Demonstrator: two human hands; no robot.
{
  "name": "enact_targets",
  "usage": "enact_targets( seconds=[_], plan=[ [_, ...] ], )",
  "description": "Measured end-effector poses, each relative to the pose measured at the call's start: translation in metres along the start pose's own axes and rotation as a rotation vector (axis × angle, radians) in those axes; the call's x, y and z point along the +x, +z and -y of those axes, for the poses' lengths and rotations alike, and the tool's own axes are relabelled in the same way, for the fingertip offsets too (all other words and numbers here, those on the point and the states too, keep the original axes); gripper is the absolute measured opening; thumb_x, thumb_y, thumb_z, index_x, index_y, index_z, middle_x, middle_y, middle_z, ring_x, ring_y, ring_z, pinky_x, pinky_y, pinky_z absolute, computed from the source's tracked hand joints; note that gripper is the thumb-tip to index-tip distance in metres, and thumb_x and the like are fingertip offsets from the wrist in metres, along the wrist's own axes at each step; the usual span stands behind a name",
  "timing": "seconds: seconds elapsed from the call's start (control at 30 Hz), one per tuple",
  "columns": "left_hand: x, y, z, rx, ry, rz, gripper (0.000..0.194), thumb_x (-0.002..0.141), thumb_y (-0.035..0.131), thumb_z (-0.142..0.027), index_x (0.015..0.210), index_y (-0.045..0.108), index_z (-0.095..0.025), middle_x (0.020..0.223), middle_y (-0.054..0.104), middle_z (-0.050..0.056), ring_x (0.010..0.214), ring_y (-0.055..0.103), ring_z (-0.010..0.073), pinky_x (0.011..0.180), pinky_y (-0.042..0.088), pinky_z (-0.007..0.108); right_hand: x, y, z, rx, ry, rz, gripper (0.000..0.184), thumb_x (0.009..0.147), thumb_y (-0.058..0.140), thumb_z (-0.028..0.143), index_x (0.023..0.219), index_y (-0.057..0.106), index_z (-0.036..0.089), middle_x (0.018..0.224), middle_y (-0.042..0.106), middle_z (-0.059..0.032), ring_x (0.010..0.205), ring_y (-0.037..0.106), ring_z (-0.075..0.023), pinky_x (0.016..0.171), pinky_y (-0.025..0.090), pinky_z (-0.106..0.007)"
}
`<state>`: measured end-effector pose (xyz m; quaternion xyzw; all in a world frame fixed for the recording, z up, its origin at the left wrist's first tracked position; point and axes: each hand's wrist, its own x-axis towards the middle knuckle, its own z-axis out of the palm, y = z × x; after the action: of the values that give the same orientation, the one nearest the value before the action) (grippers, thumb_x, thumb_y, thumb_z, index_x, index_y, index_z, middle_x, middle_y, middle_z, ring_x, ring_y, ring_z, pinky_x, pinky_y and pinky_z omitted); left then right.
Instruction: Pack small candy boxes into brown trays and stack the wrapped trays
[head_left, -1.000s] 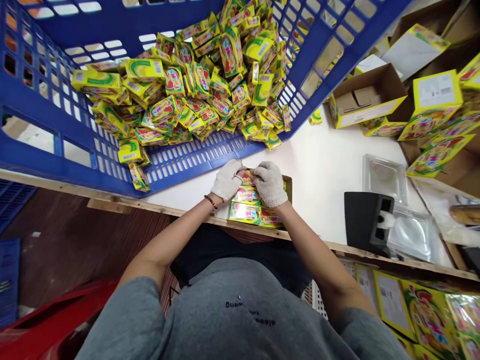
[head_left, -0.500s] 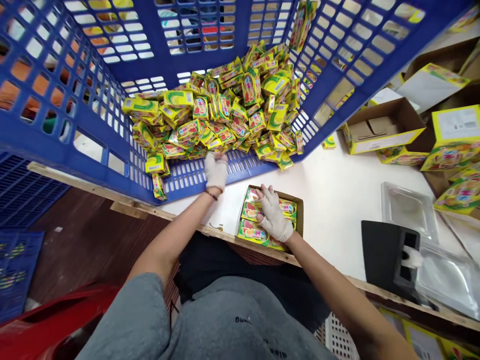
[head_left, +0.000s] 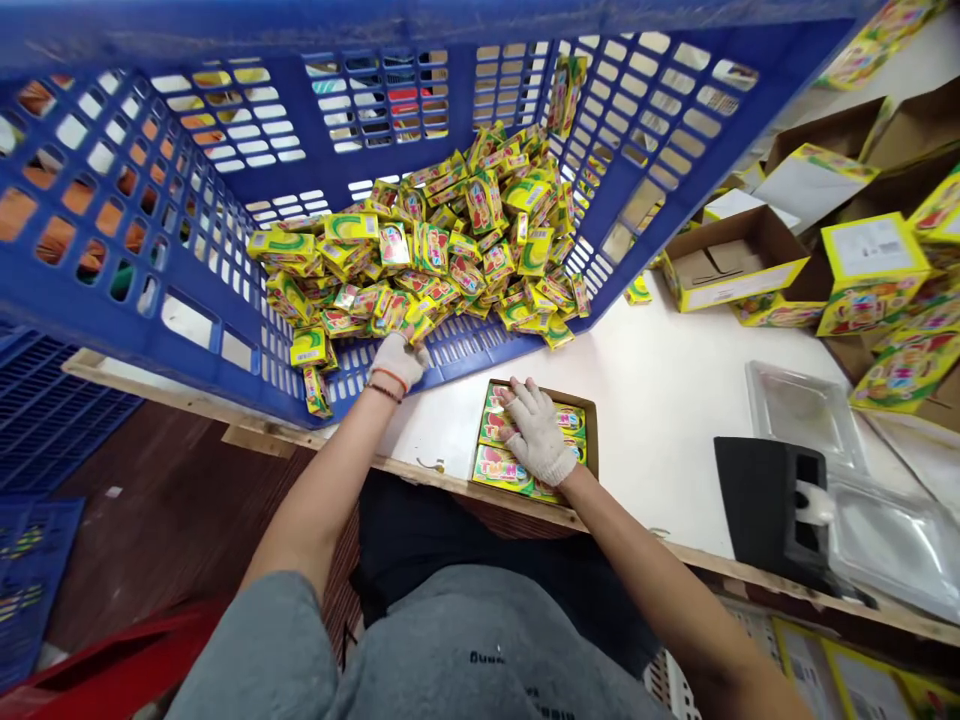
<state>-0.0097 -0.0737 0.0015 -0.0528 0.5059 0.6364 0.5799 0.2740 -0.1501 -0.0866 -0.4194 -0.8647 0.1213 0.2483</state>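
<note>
The right hand [head_left: 537,435], in a white knit glove, lies flat with its fingers spread open on the printed yellow packets [head_left: 501,470] packed in a shallow cardboard tray [head_left: 592,430], gripping nothing. The left hand [head_left: 397,362], gloved too, has moved away from the tray since a moment ago and now reaches up-left of those fingers, over the wall of the blue plastic crate [head_left: 465,350], its fingers curled down at the edge of the loose yellow packets [head_left: 442,260] (whether they have closed on one, I cannot tell). To the right of the spread fingers, a white table [head_left: 660,420] bears a black holder [head_left: 761,500] and clear plastic trays [head_left: 802,410]; farther off stand open cardboard cartons [head_left: 735,265].
</note>
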Motion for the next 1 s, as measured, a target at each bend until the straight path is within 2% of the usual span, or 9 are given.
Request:
enact_targets(
  seconds=[0.13, 0.23, 0.3, 0.37, 0.5, 0.57, 0.63, 0.73, 1.0],
  plan=[
    [-0.054, -0.03, 0.031, 0.163, -0.303, 0.17, 0.014, 0.102, 0.057, -0.015, 0.093, 0.067, -0.013, 0.069, 0.058, 0.001, 0.047, 0.043, 0.0059, 0.042, 0.033, 0.016, 0.013, -0.025, 0.006, 0.036, -0.003, -0.166, 0.051, 0.1, 0.048, 0.026, 0.15, 0.058, 0.02, 0.157, 0.056, -0.0205, 0.147, 0.052, -0.034, 0.118, 0.046, -0.058],
    [-0.082, -0.035, 0.058, 0.397, -0.484, 0.46, 0.012, 0.099, 0.063, -0.023, 0.092, 0.068, -0.014, 0.069, 0.059, 0.002, 0.044, 0.041, 0.0059, 0.04, 0.029, 0.017, 0.029, -0.054, 0.019, -0.003, -0.13, -0.061, 0.049, 0.095, 0.055, 0.021, 0.143, 0.063, 0.025, 0.155, 0.059, -0.0176, 0.149, 0.048, -0.0357, 0.119, 0.042, -0.062],
    [-0.093, -0.032, 0.074, 0.602, -0.44, 0.631, 0.022, 0.097, 0.069, -0.037, 0.091, 0.068, -0.016, 0.067, 0.06, 0.002, 0.044, 0.041, 0.007, 0.041, 0.029, 0.018, 0.036, -0.075, 0.023, 0.007, -0.181, 0.079, 0.042, 0.094, 0.055, 0.019, 0.133, 0.069, 0.024, 0.139, 0.069, -0.0158, 0.137, 0.058, -0.0349, 0.115, 0.044, -0.06],
    [-0.096, -0.029, 0.082, 0.807, -0.202, 0.678, 0.036, 0.096, 0.066, -0.052, 0.088, 0.068, -0.017, 0.066, 0.06, 0.003, 0.047, 0.045, 0.0098, 0.043, 0.033, 0.022, 0.034, -0.097, 0.02, 0.059, -0.109, 0.187, 0.043, 0.094, 0.052, 0.018, 0.135, 0.067, 0.021, 0.126, 0.074, -0.0148, 0.12, 0.066, -0.0313, 0.106, 0.05, -0.052],
    [-0.083, -0.029, 0.073, 1.233, 0.667, 0.498, 0.035, 0.096, 0.059, -0.051, 0.089, 0.069, -0.018, 0.087, 0.066, 0.009, 0.081, 0.065, 0.0223, 0.076, 0.056, 0.037, 0.006, -0.131, 0.003, 0.081, 0.181, 0.414, 0.05, 0.094, 0.054, 0.021, 0.143, 0.063, 0.02, 0.123, 0.076, -0.0131, 0.101, 0.071, -0.0278, 0.087, 0.054, -0.04],
    [-0.068, -0.03, 0.061, 1.432, 0.97, 0.328, 0.029, 0.089, 0.066, -0.042, 0.103, 0.071, -0.017, 0.111, 0.066, 0.014, 0.11, 0.065, 0.032, 0.1, 0.055, 0.047, -0.011, -0.137, -0.001, -0.02, 0.267, 0.579, 0.037, 0.096, 0.054, 0.024, 0.129, 0.07, 0.021, 0.112, 0.078, -0.0124, 0.09, 0.071, -0.0274, 0.077, 0.051, -0.037],
    [-0.054, -0.031, 0.053, 1.637, 1.003, 0.182, 0.048, 0.082, 0.074, -0.039, 0.123, 0.066, -0.015, 0.13, 0.06, 0.019, 0.126, 0.059, 0.0404, 0.109, 0.051, 0.054, -0.023, -0.133, 0.004, -0.16, 0.308, 0.691, 0.028, 0.099, 0.051, 0.025, 0.112, 0.075, 0.02, 0.1, 0.079, -0.0131, 0.081, 0.07, -0.0273, 0.07, 0.046, -0.036],
    [-0.038, -0.033, 0.054, 1.894, 0.799, 0.052, 0.066, 0.076, 0.079, -0.041, 0.132, 0.06, -0.011, 0.134, 0.057, 0.025, 0.126, 0.058, 0.0473, 0.103, 0.053, 0.057, -0.031, -0.116, 0.023, -0.316, 0.332, 0.709, 0.027, 0.103, 0.049, 0.027, 0.104, 0.075, 0.018, 0.097, 0.079, -0.0154, 0.079, 0.07, -0.0274, 0.068, 0.042, -0.036],
    [-0.032, -0.047, 0.072, 1.952, 0.789, 0.136, 0.027, 0.094, 0.058, -0.034, 0.117, 0.063, -0.02, 0.127, 0.063, 0.019, 0.118, 0.064, 0.0379, 0.095, 0.053, 0.047, -0.047, -0.097, 0.034, -0.269, 0.227, 0.452, 0.026, 0.099, 0.058, 0.024, 0.118, 0.073, 0.015, 0.125, 0.073, -0.0189, 0.108, 0.066, -0.0318, 0.082, 0.049, -0.041]
  ],
)
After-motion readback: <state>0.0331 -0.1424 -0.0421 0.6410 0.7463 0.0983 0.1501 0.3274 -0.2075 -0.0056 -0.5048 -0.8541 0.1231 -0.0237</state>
